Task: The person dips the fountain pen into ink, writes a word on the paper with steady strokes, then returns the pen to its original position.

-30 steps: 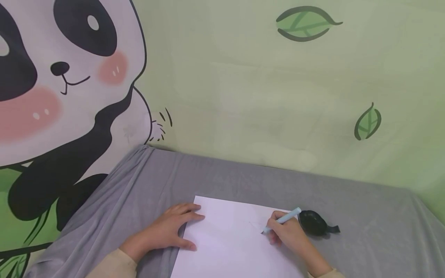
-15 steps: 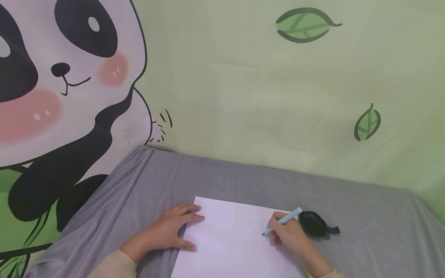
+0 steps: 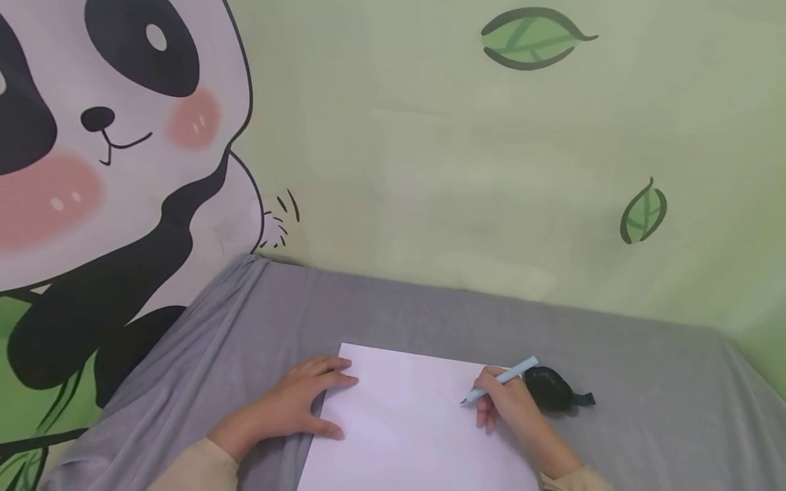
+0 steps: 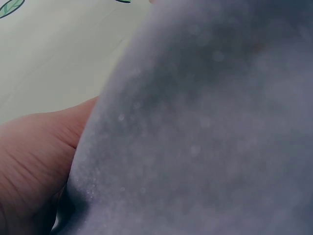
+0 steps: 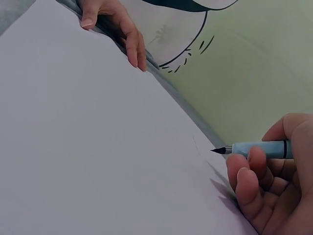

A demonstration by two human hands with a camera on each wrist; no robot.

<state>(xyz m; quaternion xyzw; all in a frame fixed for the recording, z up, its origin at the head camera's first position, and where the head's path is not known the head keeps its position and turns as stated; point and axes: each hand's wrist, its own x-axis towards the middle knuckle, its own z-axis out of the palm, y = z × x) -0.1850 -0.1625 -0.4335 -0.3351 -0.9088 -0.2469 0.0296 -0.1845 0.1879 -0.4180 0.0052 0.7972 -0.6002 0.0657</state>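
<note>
My right hand (image 3: 506,402) pinches a light blue pen (image 3: 506,377) with a dark pointed tip, over the upper right of a white sheet of paper (image 3: 399,423). In the right wrist view the pen's tip (image 5: 218,151) stands close over the sheet, beside a faint thin line (image 5: 196,145). The ring and little fingers (image 5: 249,191) are curled under the pen. My left hand (image 3: 307,399) rests at the paper's left edge, fingers spread and thumb apart. Mostly blurred grey cloth fills the left wrist view, with part of the hand (image 4: 34,166) at left.
A black rounded object (image 3: 548,389) with a short tab lies just right of my right hand. Grey cloth (image 3: 638,395) covers the table. Behind it hangs a pale green backdrop (image 3: 430,170) printed with a panda (image 3: 202,198) and leaves (image 3: 529,39).
The pen tilts a little flatter and its tip has shifted slightly up the sheet. My left hand keeps its place on the paper. The head view has shifted slightly.
</note>
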